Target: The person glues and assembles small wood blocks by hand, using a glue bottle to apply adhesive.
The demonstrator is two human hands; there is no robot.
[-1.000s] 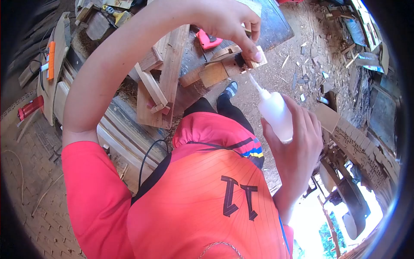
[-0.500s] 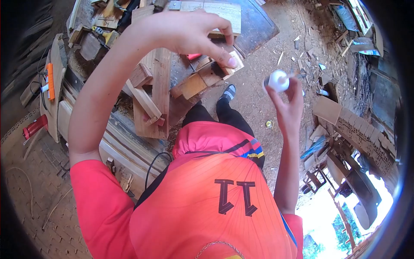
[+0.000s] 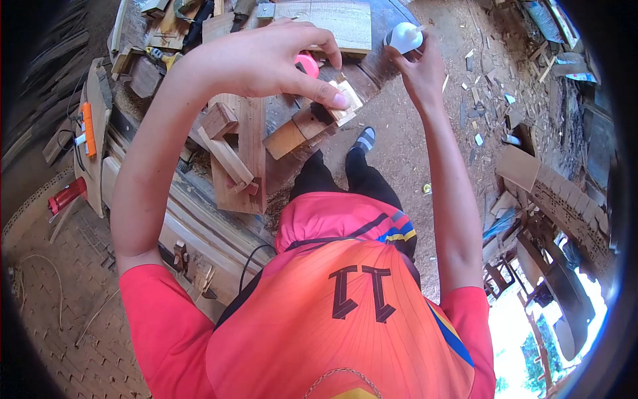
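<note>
My left hand (image 3: 286, 61) is curled over a small pale wood block (image 3: 348, 105), its thumb pressed against the block and the index finger bent at the far side. Under that block lies a longer wooden piece (image 3: 289, 138) with a dark patch near the thumb. My right hand (image 3: 423, 70) grips a white squeeze bottle (image 3: 404, 38) with a narrow tip, held tilted above the corner of the dark bench top, to the right of the left hand. A round pink object (image 3: 307, 64) shows beneath the left hand, partly hidden by its fingers.
Wooden boards (image 3: 325, 25) and offcuts (image 3: 219, 120) crowd the bench on the left. A yellow tool (image 3: 163, 57) lies farther back. At the left edge are an orange tool (image 3: 88, 130) and a red cylinder (image 3: 68, 197). Wood scraps litter the floor (image 3: 458, 159).
My right hand has moved up and inward with the white bottle, from over the floor to beside the bench corner. The left hand stays at the wood block, shifted slightly left in view.
</note>
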